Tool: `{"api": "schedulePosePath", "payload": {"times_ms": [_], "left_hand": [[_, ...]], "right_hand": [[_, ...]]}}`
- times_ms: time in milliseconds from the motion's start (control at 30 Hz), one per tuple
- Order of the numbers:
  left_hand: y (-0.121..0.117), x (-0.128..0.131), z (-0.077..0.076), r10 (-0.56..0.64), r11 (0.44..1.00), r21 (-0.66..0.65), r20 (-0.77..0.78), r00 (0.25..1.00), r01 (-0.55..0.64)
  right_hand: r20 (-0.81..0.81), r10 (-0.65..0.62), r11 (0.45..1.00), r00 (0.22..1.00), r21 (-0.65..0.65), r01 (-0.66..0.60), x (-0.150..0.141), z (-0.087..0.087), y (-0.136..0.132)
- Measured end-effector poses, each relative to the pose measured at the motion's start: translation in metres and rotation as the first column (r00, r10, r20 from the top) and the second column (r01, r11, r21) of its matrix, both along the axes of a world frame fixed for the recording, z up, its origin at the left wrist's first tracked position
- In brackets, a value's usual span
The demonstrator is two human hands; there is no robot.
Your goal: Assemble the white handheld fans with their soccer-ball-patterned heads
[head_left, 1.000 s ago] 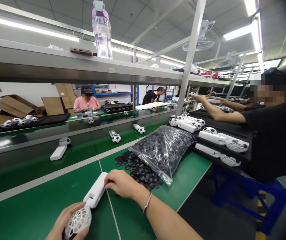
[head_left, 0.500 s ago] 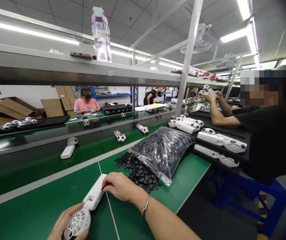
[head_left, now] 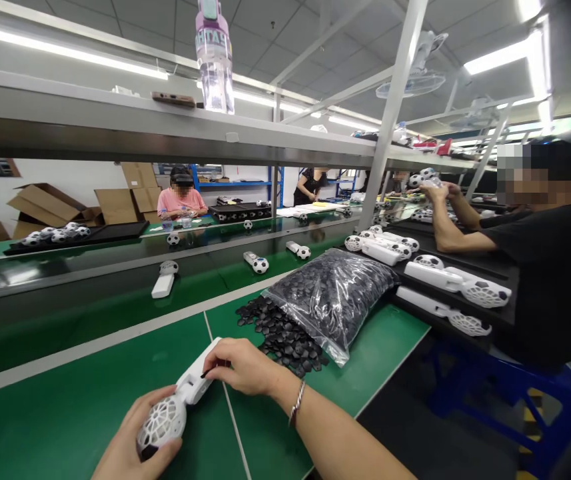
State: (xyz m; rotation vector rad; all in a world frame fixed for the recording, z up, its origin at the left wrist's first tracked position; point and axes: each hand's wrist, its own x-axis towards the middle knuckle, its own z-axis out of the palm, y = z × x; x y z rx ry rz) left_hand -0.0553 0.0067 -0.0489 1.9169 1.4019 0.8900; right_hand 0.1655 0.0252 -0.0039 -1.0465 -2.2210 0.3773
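Near, on the green bench [head_left: 60, 393]: left hand [head_left: 132, 427] clamped around the white lattice ball [head_left: 161, 421] of a plastic handle [head_left: 196, 377]; right hand [head_left: 248, 367] pinching a small black piece [head_left: 206, 373] against the handle. Farther right, loose black pieces [head_left: 280, 337] spilling from a clear plastic bag [head_left: 338, 297].
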Motion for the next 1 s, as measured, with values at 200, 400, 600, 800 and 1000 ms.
{"api": "schedulePosePath", "payload": {"times_ms": [200,400,600,800,1000], "left_hand": [[-0.01,0.002,0.019,-0.123,0.992,0.016,-0.062,0.99,0.124],[-0.011,0.004,0.019,-0.151,0.988,0.013,-0.004,0.989,0.151],[-0.012,0.002,0.023,-0.241,0.97,0.03,0.008,0.97,0.241],[-0.01,0.003,0.021,-0.251,0.967,0.046,0.002,0.968,0.251],[-0.009,0.003,0.017,-0.245,0.967,0.078,0.01,0.969,0.244]], "right_hand": [[-0.158,0.161,0.984,0.974,-0.056,-0.172,-0.008,-0.007,-0.006],[-0.185,0.266,0.955,0.946,-0.081,-0.284,-0.01,-0.016,-0.007],[-0.112,0.348,0.932,0.931,-0.064,-0.356,-0.014,-0.015,-0.011],[-0.047,0.371,0.928,0.927,-0.024,-0.373,-0.02,-0.017,-0.011],[-0.06,0.322,0.945,0.945,-0.036,-0.324,-0.023,-0.019,-0.011]]}}
